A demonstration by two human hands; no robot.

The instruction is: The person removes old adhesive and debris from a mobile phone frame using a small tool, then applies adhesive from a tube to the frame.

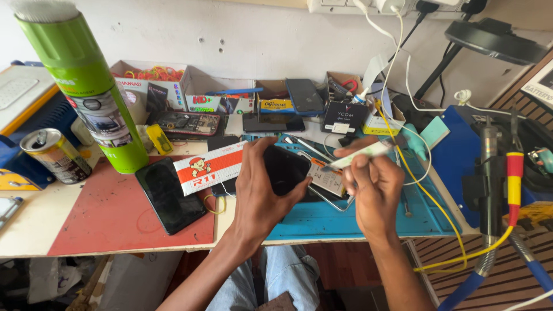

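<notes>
- Left hand [259, 190] clasps the opened phone [288, 170] over the blue mat [322, 222] near the worktop's front edge; keep it steady.
- Right hand [374, 187] pinches a pale strip [360, 155]; draw it gently.

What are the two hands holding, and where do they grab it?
Left hand grips the black phone by its edge; right hand pinches a thin white tool near its middle.

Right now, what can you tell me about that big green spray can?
The tall bright green metal spray can stands upright on the red mat, at the table's far left. It has a pale cap on top and a picture label round its middle. A short opened drink can sits beside it. Neither hand touches it.
</notes>
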